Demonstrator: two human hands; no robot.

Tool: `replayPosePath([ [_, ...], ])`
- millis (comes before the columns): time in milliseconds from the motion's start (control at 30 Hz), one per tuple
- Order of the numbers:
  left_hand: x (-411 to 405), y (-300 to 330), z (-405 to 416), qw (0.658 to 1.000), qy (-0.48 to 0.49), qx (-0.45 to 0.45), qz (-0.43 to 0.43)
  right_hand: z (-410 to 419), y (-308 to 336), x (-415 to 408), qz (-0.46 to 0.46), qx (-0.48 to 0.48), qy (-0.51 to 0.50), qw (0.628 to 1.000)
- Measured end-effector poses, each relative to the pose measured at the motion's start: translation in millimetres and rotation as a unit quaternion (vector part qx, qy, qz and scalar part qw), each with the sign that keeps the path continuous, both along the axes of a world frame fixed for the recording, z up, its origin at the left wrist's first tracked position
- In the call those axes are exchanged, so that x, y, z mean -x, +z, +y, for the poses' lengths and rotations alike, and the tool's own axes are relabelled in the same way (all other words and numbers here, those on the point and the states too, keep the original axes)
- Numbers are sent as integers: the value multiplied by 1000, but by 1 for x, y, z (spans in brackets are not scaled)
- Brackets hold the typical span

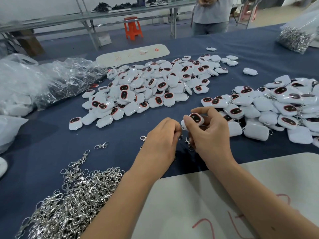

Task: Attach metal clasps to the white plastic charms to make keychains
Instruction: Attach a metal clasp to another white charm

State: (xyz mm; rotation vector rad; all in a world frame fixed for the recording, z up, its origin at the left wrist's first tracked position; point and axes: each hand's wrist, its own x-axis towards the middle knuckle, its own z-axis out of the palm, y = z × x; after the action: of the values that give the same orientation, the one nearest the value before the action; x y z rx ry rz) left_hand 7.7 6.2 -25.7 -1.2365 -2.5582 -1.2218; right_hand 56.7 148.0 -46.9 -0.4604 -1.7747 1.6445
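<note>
1. The right hand (209, 133) pinches a charm (195, 119) between thumb and fingertips, just above the cloth (51, 135); the other fingers are curled under it.
2. The left hand (162, 135) is curled, knuckles up, fingertips close to the charm's lower edge. It seems to pinch a clasp (180, 136), but the fingers hide most of it, so I cannot tell for sure.
3. The charm is a white, rounded, glossy square with a dark oval face ringed in red and two small red marks inside.
4. A few loose clasps (101, 145) lie on the cloth beside the hands; one more shows just under the right palm.
5. A clasp heap (72, 195) lies near left, partly covered by the left forearm.
6. A charm pile (151, 85) spreads ahead; a second pile (279, 107) to the right has metal clasps showing among the charms.
7. A white board (215, 204) with red marks lies under the right forearm.
8. Clear bags (34, 80) sit far left, a bag of clasps (296, 37) far right.
</note>
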Motion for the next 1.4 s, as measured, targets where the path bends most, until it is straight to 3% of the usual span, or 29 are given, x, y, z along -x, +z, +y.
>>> replayPosePath([
  [267,1,-5,1,1000,4,14,17,1,-3,1,-10,-45,-25,999],
  [700,0,-8,4,998,51,13,-31,-2,0,-1,-6,-70,-22,997],
  [933,1,-14,11,991,127,39,-10,-8,2,-3,-1,-160,-42,986],
  [1000,1,-14,11,993,117,-5,6,-8,3,-3,-3,-139,-41,989],
  [1133,2,-12,11,991,66,-108,48,-3,4,-5,9,10,39,999],
  [1400,8,-10,4,970,54,-225,-70,-2,7,-3,13,107,121,987],
])
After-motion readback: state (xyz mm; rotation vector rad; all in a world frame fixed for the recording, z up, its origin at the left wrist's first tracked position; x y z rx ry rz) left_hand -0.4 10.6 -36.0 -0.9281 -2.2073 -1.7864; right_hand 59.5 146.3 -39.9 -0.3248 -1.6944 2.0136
